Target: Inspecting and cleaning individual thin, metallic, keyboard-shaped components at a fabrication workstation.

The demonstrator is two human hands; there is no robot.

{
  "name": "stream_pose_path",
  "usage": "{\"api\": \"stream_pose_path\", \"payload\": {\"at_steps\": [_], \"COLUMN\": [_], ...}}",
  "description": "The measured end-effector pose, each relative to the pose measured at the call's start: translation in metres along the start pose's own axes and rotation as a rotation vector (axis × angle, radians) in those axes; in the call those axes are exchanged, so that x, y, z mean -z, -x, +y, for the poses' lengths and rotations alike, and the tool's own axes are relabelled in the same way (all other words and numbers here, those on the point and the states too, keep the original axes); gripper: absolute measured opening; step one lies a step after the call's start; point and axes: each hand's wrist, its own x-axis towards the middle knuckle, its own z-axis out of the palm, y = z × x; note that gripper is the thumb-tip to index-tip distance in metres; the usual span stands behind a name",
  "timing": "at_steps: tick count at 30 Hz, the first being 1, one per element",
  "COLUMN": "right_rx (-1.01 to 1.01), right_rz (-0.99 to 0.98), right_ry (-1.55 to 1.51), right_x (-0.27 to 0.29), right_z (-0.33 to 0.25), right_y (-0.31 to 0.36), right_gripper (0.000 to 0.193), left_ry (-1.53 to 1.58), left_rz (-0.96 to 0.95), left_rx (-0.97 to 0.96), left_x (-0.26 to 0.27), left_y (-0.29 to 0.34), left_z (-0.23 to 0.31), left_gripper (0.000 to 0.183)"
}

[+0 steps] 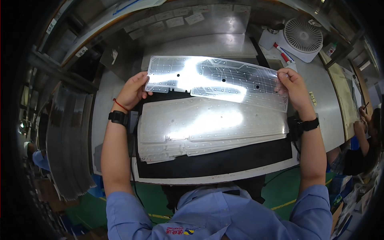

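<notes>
Between my hands is a clear plastic circuit sheet (216, 80) with fine traces, dots and a few dark holes; bright glare crosses it. Its left end is pinched by my left hand (135, 89), its right end by my right hand (294, 88). Below it a stack of similar translucent sheets (208, 124) lies on a black mat (224, 166), the lower ones fanned slightly toward me. The held sheet overlaps the far edge of the stack; whether the two touch I cannot tell. Both wrists carry black bands.
A white fan (304, 35) stands at the back right, beside a red-and-white marker (282, 54) and a small bottle (331, 49). Tall stacked sheets (68, 140) stand left of the table. Another person (362, 140) works at the far right. Paper labels (176, 22) line the back panel.
</notes>
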Motion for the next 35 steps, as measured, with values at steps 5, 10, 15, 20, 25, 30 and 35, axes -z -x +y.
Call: {"api": "stream_pose_path", "payload": {"at_steps": [5, 10, 15, 20, 25, 30, 35], "right_rx": [0.056, 0.312, 0.391, 0.203, 0.233, 0.465, 1.028], "right_rz": [0.002, 0.252, 0.261, -0.052, -0.067, 0.048, 0.109], "right_ry": [0.028, 0.357, 0.749, 0.609, 0.608, 0.465, 0.26], "right_x": [0.0, 0.02, 0.017, -0.008, -0.006, 0.008, 0.014], "right_z": [-0.004, -0.013, -0.023, -0.027, -0.023, -0.029, -0.119], "right_y": [0.002, 0.003, 0.011, 0.02, 0.02, 0.02, 0.086], "right_gripper": [0.021, 0.029, 0.027, 0.027, 0.027, 0.028, 0.038], "left_ry": [-0.042, -0.043, -0.027, 0.071, 0.135, -0.326, -0.633], "left_rz": [0.049, 0.164, 0.156, 0.233, 0.429, 0.428, 0.277], "left_rx": [-0.037, -0.091, -0.079, -0.133, -0.156, -0.211, -0.894], "left_x": [0.0, 0.007, 0.006, 0.026, 0.008, 0.014, -0.075], "left_y": [-0.001, -0.003, -0.005, -0.008, -0.008, 0.009, 0.073], "left_z": [-0.003, -0.005, -0.006, -0.015, -0.002, 0.037, 0.139], "left_gripper": [0.024, 0.023, 0.021, 0.027, 0.04, 0.041, 0.039]}}
